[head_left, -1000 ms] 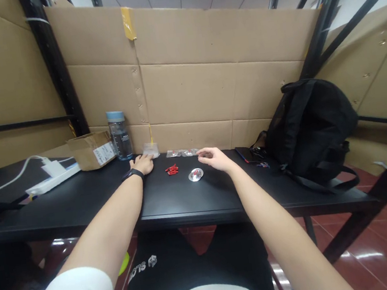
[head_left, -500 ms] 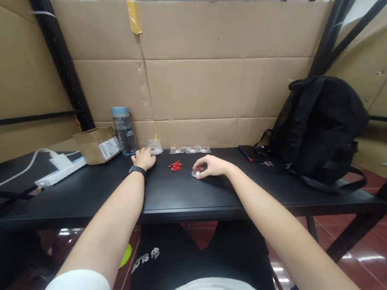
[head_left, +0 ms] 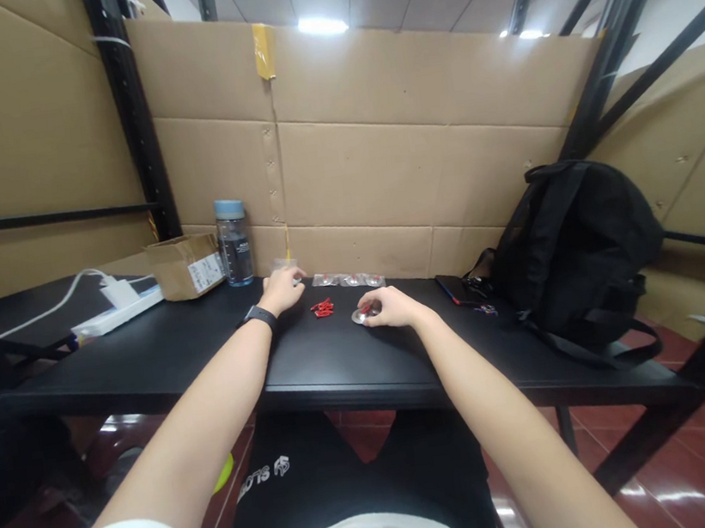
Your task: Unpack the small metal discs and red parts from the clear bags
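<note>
My right hand (head_left: 392, 307) rests on the desk with its thumb and fingers curved round a small round clear case (head_left: 358, 318). Something red shows inside the case, partly hidden by the fingers. My left hand (head_left: 282, 291), a dark watch on its wrist, reaches over the desk with fingers apart, in front of a clear plastic bag (head_left: 286, 263). I see nothing held in it. Between the hands lies a small pile of red pieces (head_left: 323, 308), too small to name. Behind them is a row of clear packets (head_left: 349, 280) with round contents.
A blue-lidded water bottle (head_left: 234, 245), an open cardboard box (head_left: 187, 267) and a white power strip (head_left: 117, 310) stand left on the black desk (head_left: 319, 359). At right are a phone (head_left: 453, 289) and a black backpack (head_left: 576, 256). A cardboard wall (head_left: 380, 174) closes the back.
My left hand has moved right, away from the bottle, and its fingers have spread. My right hand stays on the round case. The view has tilted up a little.
</note>
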Demonstrator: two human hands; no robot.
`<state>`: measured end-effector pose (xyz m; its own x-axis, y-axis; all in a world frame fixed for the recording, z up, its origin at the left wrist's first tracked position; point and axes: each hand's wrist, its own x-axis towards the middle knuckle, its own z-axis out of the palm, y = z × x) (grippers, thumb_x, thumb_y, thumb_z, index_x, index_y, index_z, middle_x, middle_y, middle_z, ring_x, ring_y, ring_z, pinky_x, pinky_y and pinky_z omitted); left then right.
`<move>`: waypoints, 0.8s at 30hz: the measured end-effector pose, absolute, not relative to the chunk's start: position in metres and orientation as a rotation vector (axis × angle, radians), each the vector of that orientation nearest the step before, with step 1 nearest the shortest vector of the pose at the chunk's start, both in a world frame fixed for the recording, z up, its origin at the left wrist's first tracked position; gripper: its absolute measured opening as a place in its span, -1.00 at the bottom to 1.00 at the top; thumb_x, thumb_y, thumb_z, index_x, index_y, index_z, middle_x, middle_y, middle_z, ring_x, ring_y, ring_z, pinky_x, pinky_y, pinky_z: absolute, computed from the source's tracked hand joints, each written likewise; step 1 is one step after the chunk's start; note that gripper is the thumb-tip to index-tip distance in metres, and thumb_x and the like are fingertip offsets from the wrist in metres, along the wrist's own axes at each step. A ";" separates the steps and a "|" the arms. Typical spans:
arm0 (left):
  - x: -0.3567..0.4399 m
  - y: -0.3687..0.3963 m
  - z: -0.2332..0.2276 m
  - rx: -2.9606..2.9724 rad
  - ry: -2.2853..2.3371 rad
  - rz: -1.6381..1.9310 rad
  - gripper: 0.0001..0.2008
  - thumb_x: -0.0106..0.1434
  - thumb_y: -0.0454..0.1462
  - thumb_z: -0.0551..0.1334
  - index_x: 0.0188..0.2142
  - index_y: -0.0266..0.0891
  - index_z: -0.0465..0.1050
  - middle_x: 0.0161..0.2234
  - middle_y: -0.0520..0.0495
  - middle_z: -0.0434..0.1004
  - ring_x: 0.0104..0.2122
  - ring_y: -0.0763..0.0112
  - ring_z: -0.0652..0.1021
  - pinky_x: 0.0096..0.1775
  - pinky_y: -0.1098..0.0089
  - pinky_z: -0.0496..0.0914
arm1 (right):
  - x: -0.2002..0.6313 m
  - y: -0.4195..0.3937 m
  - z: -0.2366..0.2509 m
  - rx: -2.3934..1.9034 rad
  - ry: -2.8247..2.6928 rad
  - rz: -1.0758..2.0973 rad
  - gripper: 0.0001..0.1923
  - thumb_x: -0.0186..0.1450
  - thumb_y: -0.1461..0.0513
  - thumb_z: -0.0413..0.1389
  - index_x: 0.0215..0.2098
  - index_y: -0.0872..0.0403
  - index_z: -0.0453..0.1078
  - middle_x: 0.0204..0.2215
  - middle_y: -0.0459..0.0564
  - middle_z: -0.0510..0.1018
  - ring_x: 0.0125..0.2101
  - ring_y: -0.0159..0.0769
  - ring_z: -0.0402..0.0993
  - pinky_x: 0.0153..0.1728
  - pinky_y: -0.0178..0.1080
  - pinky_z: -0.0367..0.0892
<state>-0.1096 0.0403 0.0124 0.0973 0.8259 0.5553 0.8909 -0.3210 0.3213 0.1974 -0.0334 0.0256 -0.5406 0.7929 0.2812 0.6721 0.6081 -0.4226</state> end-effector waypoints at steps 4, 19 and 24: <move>-0.079 0.031 0.017 -2.463 -1.460 -1.035 -0.74 0.24 -0.26 0.20 -0.12 -0.13 0.61 -0.10 -0.11 0.62 -0.05 0.15 0.55 0.04 0.21 0.37 | 0.197 -0.030 0.023 -1.145 -2.276 0.347 -0.67 0.09 0.11 0.37 -0.18 0.04 0.61 -0.31 -0.03 0.69 -0.30 -0.25 0.60 -0.21 -0.29 0.42; -0.025 -0.019 0.033 -2.501 -1.017 -1.291 -0.74 0.38 -0.09 0.23 -0.05 -0.02 0.63 0.00 -0.11 0.50 0.03 0.14 0.44 0.04 0.14 0.26 | 0.187 -0.027 0.026 -0.934 -1.587 0.818 -0.46 0.09 0.03 0.37 -0.02 0.06 0.47 -0.22 0.06 0.68 -0.27 -0.25 0.59 -0.36 -0.31 0.40; -0.025 -0.018 0.034 -2.521 -0.969 -1.356 -0.79 0.32 -0.07 0.30 -0.20 -0.05 0.67 -0.07 -0.10 0.53 -0.01 0.17 0.45 0.03 0.15 0.27 | 0.185 -0.030 0.026 -0.864 -1.674 0.926 -0.45 0.10 0.07 0.38 0.03 0.04 0.49 -0.24 0.02 0.67 -0.32 -0.30 0.56 -0.44 -0.36 0.32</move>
